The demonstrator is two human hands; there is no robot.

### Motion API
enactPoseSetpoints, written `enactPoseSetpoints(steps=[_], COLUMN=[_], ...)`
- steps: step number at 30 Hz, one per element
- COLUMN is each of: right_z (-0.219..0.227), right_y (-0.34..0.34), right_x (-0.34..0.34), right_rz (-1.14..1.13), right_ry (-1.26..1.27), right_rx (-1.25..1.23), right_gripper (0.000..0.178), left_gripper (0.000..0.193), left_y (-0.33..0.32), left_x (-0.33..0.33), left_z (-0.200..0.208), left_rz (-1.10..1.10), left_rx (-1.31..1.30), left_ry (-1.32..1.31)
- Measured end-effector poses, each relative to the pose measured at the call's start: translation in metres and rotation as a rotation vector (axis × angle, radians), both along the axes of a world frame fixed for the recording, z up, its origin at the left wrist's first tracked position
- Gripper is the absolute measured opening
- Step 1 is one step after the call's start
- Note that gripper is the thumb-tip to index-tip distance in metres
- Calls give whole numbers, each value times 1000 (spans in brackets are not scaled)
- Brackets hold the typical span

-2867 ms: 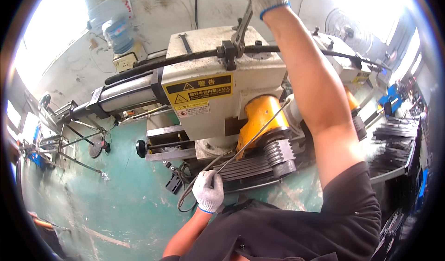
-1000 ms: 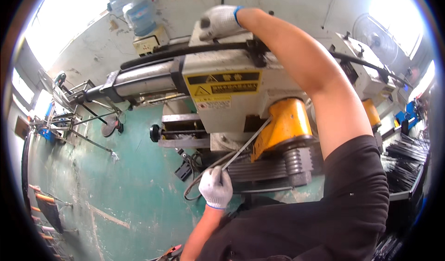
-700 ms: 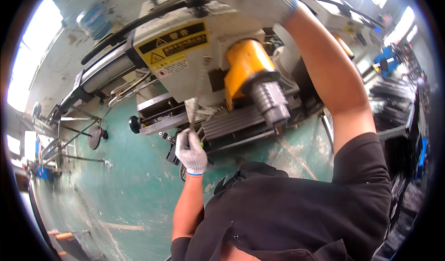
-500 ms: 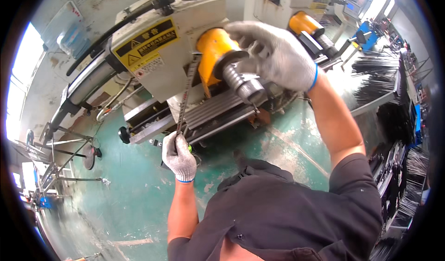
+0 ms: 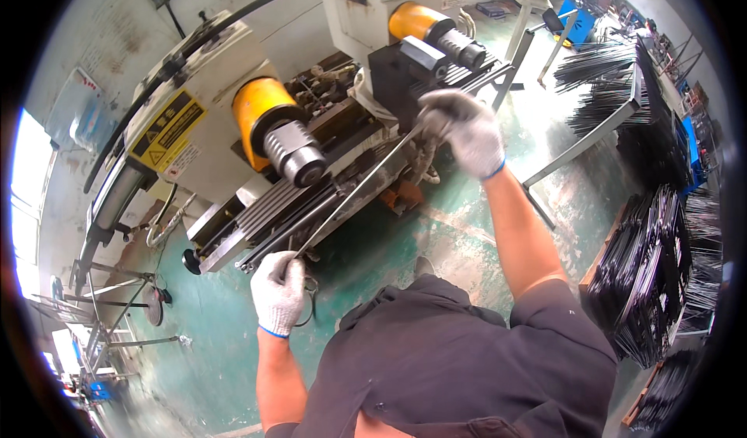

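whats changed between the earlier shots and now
The right hand has come down from above the nearer machine and taken hold of the far end of the thin strip, which now stretches between both hands. The view has swung right. The left hand still grips the strip's near end, and the orange housing stays in place.

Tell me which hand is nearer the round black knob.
Left. The left hand is to the right of the round black knob; the right hand is farther off, up and right.
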State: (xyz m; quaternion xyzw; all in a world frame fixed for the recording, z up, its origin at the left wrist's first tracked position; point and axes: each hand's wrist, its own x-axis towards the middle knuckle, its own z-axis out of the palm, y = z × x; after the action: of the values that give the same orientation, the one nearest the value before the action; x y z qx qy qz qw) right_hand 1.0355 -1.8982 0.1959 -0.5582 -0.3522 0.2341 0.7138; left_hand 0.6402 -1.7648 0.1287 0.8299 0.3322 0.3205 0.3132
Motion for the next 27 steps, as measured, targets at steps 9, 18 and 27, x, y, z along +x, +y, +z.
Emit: enactPoseSetpoints(steps=[9,18,27], right_z=[-68,-97,-101], right_y=[-44,-11,3], right_x=[192,247,255], right_rz=[-165,-315,-412], right_ry=[140,261,216], right_rx=[41,-8,53], right_gripper=[24,22,20], left_gripper=[7,7,7], left_y=[2,-6,4], left_x=[56,101,120], left_z=[27,41,53], left_rz=[89,56,53], left_rx=[78,73,111], left_ry=[109,184,201])
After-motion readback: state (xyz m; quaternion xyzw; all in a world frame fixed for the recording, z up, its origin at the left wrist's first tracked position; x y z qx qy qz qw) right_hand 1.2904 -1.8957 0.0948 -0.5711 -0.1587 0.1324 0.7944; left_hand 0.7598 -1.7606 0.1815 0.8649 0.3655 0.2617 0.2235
